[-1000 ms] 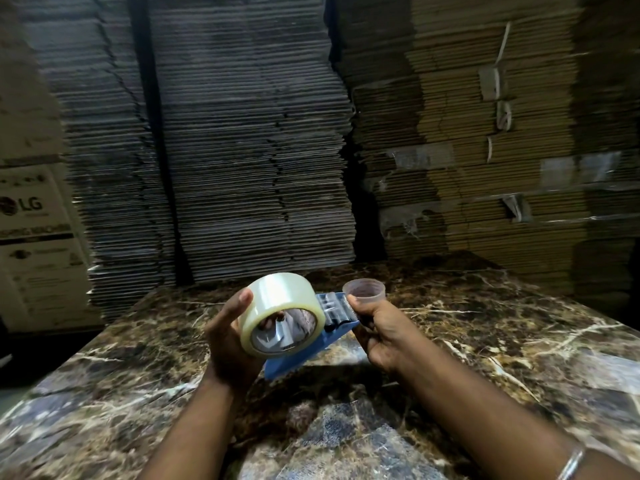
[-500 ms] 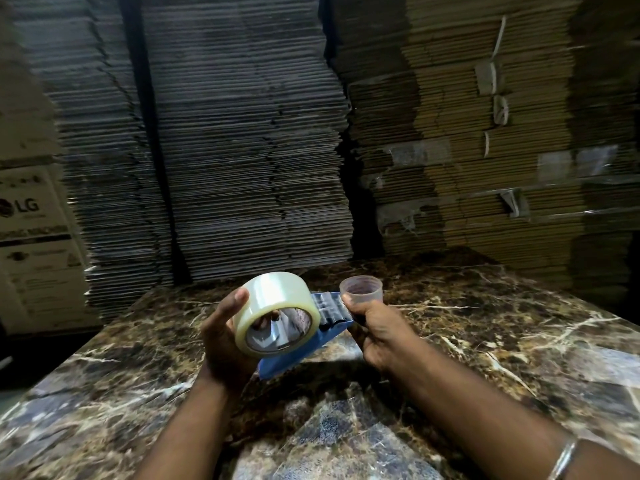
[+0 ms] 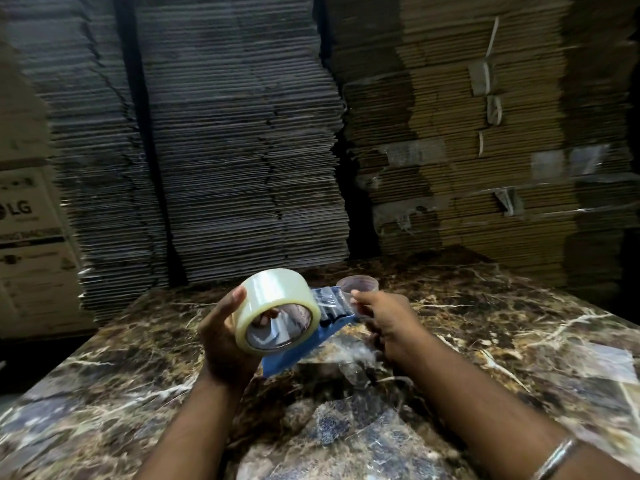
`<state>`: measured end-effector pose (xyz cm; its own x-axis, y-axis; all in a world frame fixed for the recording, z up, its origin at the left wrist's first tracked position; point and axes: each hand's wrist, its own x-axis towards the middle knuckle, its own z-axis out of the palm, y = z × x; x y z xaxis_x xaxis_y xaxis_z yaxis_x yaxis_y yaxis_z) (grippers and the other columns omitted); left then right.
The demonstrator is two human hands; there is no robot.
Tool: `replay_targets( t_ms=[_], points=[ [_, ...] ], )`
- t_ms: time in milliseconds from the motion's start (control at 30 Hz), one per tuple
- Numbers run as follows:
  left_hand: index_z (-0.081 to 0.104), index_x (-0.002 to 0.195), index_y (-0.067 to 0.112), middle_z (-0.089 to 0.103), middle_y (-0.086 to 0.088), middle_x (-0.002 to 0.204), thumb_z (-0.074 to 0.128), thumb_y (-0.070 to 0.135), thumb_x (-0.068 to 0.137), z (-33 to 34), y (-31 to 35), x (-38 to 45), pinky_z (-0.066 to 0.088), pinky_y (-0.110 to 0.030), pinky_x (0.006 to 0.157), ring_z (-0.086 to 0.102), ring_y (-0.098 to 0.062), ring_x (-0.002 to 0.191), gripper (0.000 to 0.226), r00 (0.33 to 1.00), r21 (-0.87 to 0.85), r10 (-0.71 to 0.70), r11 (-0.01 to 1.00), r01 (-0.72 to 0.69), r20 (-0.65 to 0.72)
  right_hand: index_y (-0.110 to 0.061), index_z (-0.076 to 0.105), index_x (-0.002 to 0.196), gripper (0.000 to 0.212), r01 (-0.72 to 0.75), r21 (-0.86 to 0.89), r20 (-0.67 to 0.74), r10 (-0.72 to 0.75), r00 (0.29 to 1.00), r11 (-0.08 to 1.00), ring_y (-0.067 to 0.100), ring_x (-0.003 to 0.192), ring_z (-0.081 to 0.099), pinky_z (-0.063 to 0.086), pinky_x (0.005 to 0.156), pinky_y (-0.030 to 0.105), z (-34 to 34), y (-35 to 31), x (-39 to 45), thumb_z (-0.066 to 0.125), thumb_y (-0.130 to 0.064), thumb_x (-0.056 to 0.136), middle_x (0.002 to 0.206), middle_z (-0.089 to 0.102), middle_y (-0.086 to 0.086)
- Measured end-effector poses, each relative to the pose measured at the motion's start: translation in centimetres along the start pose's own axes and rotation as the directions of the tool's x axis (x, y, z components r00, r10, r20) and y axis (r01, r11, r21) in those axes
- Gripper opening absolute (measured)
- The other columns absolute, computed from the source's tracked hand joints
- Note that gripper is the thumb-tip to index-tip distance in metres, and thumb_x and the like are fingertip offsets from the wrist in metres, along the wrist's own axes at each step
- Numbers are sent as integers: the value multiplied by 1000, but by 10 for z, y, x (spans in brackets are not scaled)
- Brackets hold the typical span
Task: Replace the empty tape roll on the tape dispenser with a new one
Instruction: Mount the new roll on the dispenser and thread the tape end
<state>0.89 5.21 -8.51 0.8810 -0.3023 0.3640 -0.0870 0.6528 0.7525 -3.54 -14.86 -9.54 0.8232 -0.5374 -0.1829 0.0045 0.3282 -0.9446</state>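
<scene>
Head view: left hand [image 3: 221, 336] gripping clear tape roll [image 3: 277, 311] over blue tape dispenser [image 3: 313, 336]; right hand [image 3: 384, 318] pinching empty core [image 3: 358, 287]. Risk: misaligned roll jamming on hub.

Item: blue plastic tape dispenser [image 3: 294, 355], lower centre; its middle is hidden behind the clear roll of packing tape [image 3: 277, 308] my left hand [image 3: 221, 337] grips. Item: small translucent empty tape core [image 3: 358, 285], lower part covered by my right hand [image 3: 384, 323]. Item: printed white carton [image 3: 27, 230], cut off at the left edge, small print unreadable. Item: flattened cardboard stacks [image 3: 249, 140], tops cut off, motion-blurred. Both my forearms leave the bottom edge.
</scene>
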Motion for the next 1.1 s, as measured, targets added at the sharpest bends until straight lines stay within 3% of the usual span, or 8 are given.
replay_targets(
  t_ms=[133,333,433,533,633,767,933,1100],
  points=[
    [74,53,8,66,-6,50,27,18,98,8,-1,-1,50,-17,44,64,-17,44,66,1000,-21,12,1000,-12,-28,3,73,94,15,129,-236,-10,-135,991,963,24,75,67,49,59,27,-7,-3,5,71,-2,80,88,74,17],
    [73,55,6,64,-8,48,38,17,91,-2,-5,4,49,-16,46,61,-19,43,51,999,-32,12,999,-14,-47,-12,76,74,6,209,-588,139,-157,978,781,20,74,65,49,55,24,-17,-5,7,79,-9,79,88,74,15],
    [74,65,6,64,-9,54,57,27,75,-8,-5,6,48,-20,50,61,-21,48,28,999,-29,0,1000,-1,-54,-1,77,93,13,253,-648,244,-119,962,719,12,72,64,54,60,19,-15,-4,3,75,-8,83,92,75,11],
    [73,77,1,67,-12,61,58,28,78,-10,-6,9,52,-23,55,63,-26,56,30,997,-37,6,999,-9,-75,9,71,105,22,326,-668,369,-83,926,669,2,61,56,42,48,3,-9,-1,-4,68,-3,88,90,69,13],
    [73,74,2,69,-11,59,50,23,87,-14,-6,13,55,-23,54,66,-24,53,34,988,-68,32,997,-43,-151,2,74,103,19,430,-665,466,-111,878,611,-1,64,58,43,54,3,-2,4,-6,69,-8,88,91,74,12],
    [76,80,7,74,-12,77,52,24,82,-19,-3,16,59,-33,69,71,-29,71,30,969,-83,49,994,-71,-241,-7,76,94,11,499,-685,540,-90,837,531,-3,63,62,46,59,10,3,14,-6,71,-14,87,75,71,-6],
    [79,68,11,75,-7,71,54,23,79,-23,-2,19,57,-27,64,70,-25,66,30,955,-82,63,993,-90,-289,-17,78,83,5,561,-743,548,-150,823,364,0,75,67,54,73,23,7,22,-5,76,-20,81,78,75,-9],
    [78,67,10,74,-8,68,55,23,76,-24,-4,19,58,-27,63,70,-25,63,28,965,-87,69,992,-94,-254,-21,79,86,7,589,-766,548,-217,808,258,-7,70,58,37,56,9,10,22,-10,78,-25,80,79,73,-10]
  ],
)
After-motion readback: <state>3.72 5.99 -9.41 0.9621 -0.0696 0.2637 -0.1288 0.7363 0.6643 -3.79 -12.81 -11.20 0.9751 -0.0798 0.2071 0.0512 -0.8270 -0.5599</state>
